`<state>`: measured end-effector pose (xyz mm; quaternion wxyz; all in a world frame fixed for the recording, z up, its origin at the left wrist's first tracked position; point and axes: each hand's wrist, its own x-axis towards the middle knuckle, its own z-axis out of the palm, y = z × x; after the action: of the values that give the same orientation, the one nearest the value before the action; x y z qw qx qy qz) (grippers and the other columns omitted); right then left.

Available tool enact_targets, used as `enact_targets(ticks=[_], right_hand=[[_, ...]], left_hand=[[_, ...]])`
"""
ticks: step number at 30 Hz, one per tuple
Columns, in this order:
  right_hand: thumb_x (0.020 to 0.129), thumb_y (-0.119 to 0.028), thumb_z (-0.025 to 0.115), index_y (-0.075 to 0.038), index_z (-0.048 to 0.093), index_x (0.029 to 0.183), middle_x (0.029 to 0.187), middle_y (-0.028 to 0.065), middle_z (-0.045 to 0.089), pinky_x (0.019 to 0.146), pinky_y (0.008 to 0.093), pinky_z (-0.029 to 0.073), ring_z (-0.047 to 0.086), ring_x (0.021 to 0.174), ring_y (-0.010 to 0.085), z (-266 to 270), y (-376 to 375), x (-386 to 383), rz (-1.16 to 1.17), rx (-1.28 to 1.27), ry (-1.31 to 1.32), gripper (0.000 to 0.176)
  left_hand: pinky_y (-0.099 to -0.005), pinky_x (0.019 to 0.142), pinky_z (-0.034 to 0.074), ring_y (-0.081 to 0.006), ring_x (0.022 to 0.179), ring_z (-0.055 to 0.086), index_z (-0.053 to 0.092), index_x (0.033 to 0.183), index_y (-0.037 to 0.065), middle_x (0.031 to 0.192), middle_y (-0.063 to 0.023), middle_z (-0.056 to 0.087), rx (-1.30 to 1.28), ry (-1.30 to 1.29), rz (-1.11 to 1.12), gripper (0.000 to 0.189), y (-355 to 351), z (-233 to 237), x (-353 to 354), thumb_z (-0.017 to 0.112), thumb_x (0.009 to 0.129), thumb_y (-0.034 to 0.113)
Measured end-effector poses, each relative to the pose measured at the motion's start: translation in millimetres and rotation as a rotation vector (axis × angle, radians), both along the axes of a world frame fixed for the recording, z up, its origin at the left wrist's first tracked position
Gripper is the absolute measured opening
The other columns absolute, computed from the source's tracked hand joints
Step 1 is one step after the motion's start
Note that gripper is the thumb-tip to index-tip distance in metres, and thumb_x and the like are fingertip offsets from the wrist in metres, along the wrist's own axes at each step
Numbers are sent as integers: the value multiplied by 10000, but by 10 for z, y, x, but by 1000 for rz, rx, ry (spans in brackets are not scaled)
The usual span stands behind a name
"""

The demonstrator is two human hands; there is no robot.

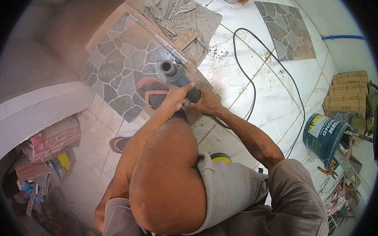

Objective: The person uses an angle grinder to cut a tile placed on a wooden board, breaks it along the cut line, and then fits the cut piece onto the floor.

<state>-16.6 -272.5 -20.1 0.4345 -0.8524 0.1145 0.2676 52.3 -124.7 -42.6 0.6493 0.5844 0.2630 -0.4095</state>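
Both of my hands are wrapped around a dark angle grinder (180, 79). My left hand (177, 96) grips the near side of its body, and my right hand (207, 102) closes on the rear end, where the cord trails off. The grinder's head is at the right edge of a grey stone-patterned tile (123, 58); its disc is mostly hidden. Pale dust hangs over the tile's far left side. My foot, in a pink-strapped flip-flop (153, 91), presses on the tile beside my left hand.
A black cord (254, 93) loops across the white floor. Another stone-patterned tile (285, 31) lies at upper right, and a dusty cloth (193, 23) at the back. Boxes (346, 95) and a tool-filled bucket (323, 134) stand right. A low white ledge (42, 107) curves along the left.
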Motion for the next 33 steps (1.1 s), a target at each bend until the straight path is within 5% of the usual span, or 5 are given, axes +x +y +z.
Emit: enact_targets(ticks=[7, 13, 18, 23, 33], right_hand=[[675, -447, 762, 30, 630, 1143, 1031, 263, 689, 862, 462, 530, 676, 975, 409, 57, -3, -3, -10, -12, -13, 680], [678, -436, 757, 66, 592, 1164, 1023, 294, 678, 857, 474, 528, 667, 968, 433, 158, 43, 165, 9, -1, -69, 717], [660, -433, 764, 114, 550, 1162, 998, 324, 663, 857, 475, 525, 657, 961, 458, 435, 182, 369, 31, -10, -126, 773], [665, -476, 775, 126, 530, 1172, 999, 321, 661, 861, 484, 521, 651, 974, 465, 497, 325, 472, 25, -54, -256, 825], [684, -490, 761, 131, 498, 1228, 1041, 319, 660, 889, 484, 522, 653, 1005, 451, 823, 390, 460, 23, -93, -181, 867]], left_hand=[[-294, 502, 400, -167, 669, 605, 630, 967, -28, 871, -80, 638, -10, 8, 37, 269, -27, 127, -23, 758, 871, 187], [-307, 646, 546, -216, 810, 685, 585, 1100, -84, 978, -126, 669, 11, -98, 42, 371, 66, 305, 60, 753, 876, 160], [-342, 905, 483, -283, 1124, 543, 425, 1203, -231, 1287, -287, 452, 233, -368, 29, 862, 189, 213, 155, 861, 728, 342], [-322, 535, 515, -195, 678, 637, 556, 1014, -115, 907, -131, 644, 447, -564, 156, 515, 189, 382, 233, 829, 783, 256], [-348, 590, 517, -219, 743, 634, 492, 1128, -132, 936, -164, 627, 541, -666, 152, 605, 141, 517, 222, 801, 795, 268]])
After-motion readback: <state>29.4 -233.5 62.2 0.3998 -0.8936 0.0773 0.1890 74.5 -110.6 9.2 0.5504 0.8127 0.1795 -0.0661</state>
